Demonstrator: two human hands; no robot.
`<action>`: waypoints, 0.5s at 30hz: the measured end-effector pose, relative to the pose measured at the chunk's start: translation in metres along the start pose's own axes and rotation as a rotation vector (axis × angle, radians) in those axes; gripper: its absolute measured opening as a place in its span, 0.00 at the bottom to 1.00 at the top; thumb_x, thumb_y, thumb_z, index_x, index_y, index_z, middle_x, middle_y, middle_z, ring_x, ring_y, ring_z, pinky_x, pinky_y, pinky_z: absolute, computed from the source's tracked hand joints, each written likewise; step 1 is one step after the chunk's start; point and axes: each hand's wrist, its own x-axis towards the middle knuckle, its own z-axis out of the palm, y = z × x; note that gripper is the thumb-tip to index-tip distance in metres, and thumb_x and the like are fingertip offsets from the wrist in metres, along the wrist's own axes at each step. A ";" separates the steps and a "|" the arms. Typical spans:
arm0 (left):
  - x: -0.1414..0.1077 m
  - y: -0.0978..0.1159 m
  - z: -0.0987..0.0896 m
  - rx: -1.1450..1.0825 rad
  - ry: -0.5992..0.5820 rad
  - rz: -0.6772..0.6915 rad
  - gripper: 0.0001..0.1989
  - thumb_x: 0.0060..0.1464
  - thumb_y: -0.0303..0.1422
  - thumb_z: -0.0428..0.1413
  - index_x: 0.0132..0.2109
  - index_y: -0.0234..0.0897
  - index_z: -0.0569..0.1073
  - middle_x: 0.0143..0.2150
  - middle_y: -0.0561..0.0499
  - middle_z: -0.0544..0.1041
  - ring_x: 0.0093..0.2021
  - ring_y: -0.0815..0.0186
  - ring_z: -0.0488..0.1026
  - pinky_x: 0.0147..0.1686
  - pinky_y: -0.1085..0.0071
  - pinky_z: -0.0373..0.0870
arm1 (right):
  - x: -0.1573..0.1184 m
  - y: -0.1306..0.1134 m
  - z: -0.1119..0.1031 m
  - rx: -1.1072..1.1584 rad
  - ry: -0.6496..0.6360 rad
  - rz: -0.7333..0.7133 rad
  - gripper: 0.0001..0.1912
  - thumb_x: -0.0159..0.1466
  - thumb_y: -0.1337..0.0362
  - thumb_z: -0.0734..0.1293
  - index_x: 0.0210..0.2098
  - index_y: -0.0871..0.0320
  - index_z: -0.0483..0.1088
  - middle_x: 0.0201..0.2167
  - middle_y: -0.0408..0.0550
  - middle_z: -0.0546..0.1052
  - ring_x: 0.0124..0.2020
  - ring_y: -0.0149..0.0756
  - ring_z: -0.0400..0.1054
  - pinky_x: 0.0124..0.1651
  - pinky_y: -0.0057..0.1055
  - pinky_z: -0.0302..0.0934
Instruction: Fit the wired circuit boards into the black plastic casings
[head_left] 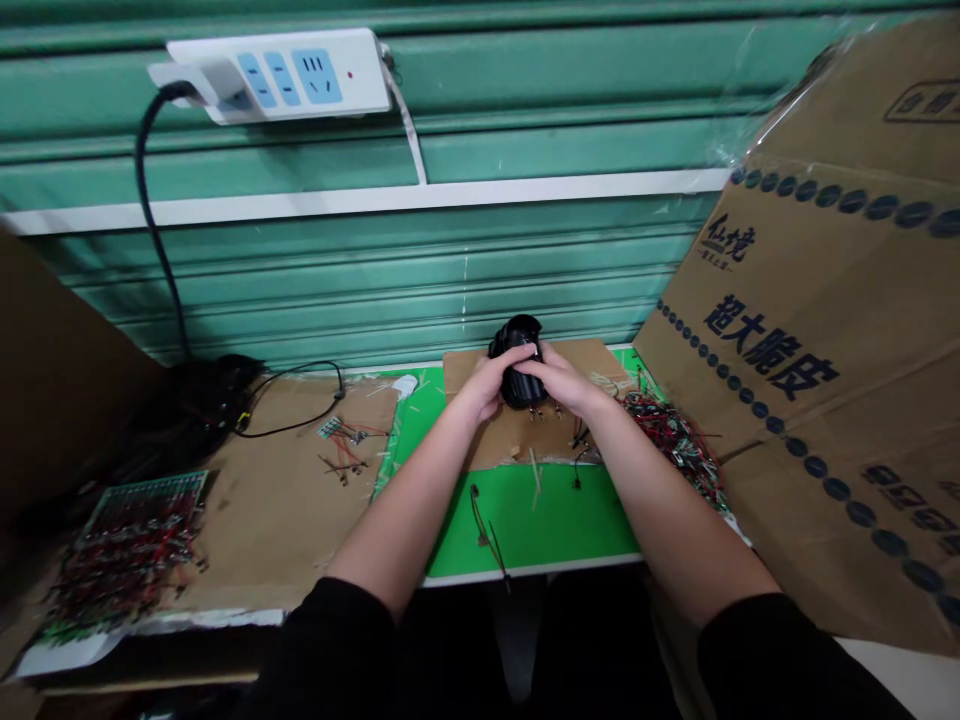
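Both hands grip a black, glossy, ribbed object (519, 335) over the cardboard sheet in the middle of the table; its exact kind is unclear. My left hand (493, 383) wraps its left side, thumb laid across the top. From the right, my right hand (561, 381) closes on it, with its thumb meeting the left one. Small metal-tipped parts (535, 412) show just below the object. Under the hands lies the cardboard sheet (487, 448) on a green tabletop (555, 535). Most fingertips are hidden behind the object.
Tangled wired components (675, 440) lie at right beside a tall cardboard box (847, 330). Wired circuit boards (142, 530) sit at far left, with a smaller wired cluster (345, 440) nearer. Loose wires (484, 530) rest in front. A power strip (300, 75) hangs on the green wall.
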 end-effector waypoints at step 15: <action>-0.140 0.036 -0.065 -0.146 0.015 -0.031 0.18 0.49 0.38 0.72 0.44 0.33 0.82 0.39 0.43 0.85 0.36 0.57 0.83 0.46 0.58 0.83 | -0.036 -0.019 -0.004 -0.057 -0.176 -0.205 0.48 0.60 0.41 0.76 0.72 0.50 0.59 0.69 0.54 0.63 0.53 0.32 0.70 0.54 0.31 0.70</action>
